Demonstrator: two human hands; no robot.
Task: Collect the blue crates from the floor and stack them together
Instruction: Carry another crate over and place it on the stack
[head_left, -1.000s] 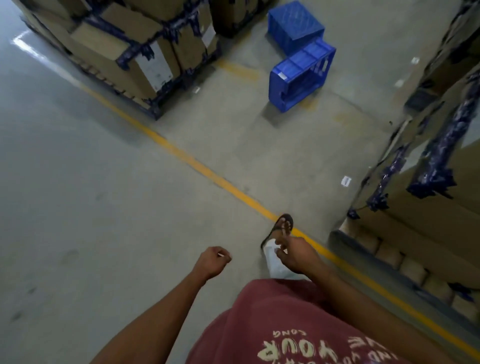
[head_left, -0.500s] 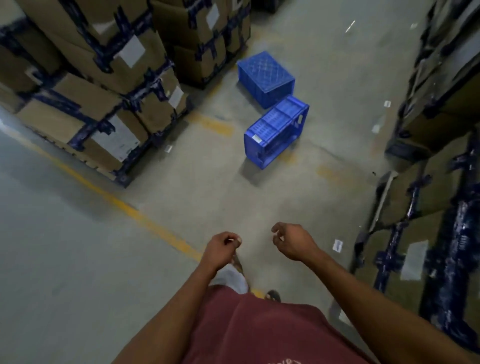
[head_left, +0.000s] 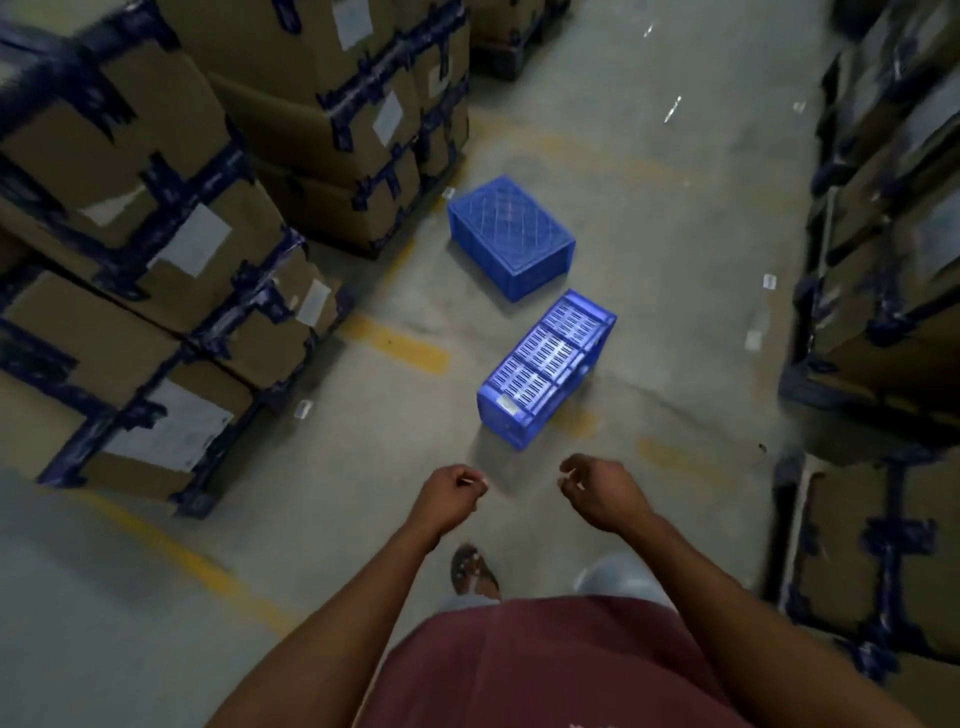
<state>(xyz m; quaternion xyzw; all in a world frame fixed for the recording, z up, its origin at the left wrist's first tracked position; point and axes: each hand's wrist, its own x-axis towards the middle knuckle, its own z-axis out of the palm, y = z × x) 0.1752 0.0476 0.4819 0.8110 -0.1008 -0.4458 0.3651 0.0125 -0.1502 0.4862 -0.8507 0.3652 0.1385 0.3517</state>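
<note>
Two blue plastic crates sitting on the concrete floor around mid-frame. The far crate (head_left: 511, 236) is flipped upside down, lattice bottom facing up. The near crate (head_left: 546, 366) is tipped on its side, slotted wall up, just below-right of it, not touching.

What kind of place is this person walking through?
Most likely a warehouse or stockroom. Taped cardboard boxes with white labels are stacked high on both sides of an aisle, yellow lines mark the concrete floor, and two blue crates lie on it.
</note>
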